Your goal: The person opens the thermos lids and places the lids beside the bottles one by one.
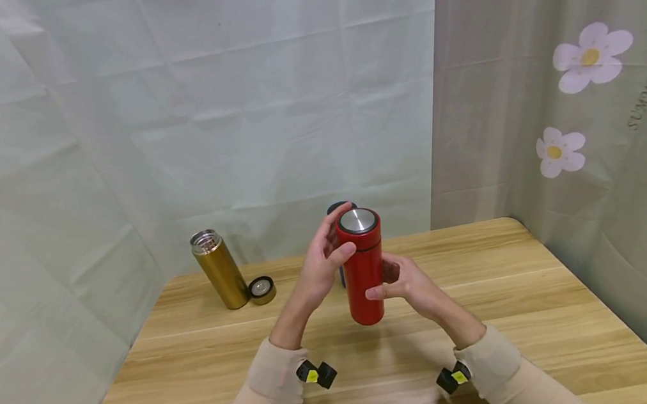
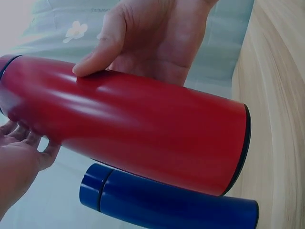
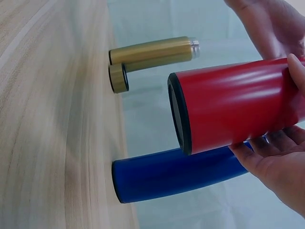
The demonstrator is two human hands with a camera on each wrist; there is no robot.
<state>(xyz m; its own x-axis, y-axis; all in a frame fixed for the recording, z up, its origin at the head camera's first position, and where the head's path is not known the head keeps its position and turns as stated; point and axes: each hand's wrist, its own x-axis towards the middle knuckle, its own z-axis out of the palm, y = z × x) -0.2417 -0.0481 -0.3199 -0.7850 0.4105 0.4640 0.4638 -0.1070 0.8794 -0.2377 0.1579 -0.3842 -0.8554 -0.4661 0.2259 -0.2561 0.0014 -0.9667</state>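
Note:
A red thermos (image 1: pixel 363 275) with a steel-topped lid (image 1: pixel 358 221) is held upright above the table, its base off the wood in the right wrist view. My left hand (image 1: pixel 324 261) grips it near the lid, thumb in front and fingers behind. Lower down, my right hand (image 1: pixel 412 286) holds the body from the right side, its thumb across the front. Behind the red thermos stands a blue thermos (image 3: pixel 178 174), mostly hidden in the head view and with its lid on in the left wrist view.
On the left of the wooden table (image 1: pixel 211 366) stands an uncapped gold thermos (image 1: pixel 222 273). Its gold lid (image 1: pixel 262 290) lies beside it. A pale curtain (image 1: pixel 292 102) hangs behind the table, and a flowered one (image 1: pixel 495 116) on the right.

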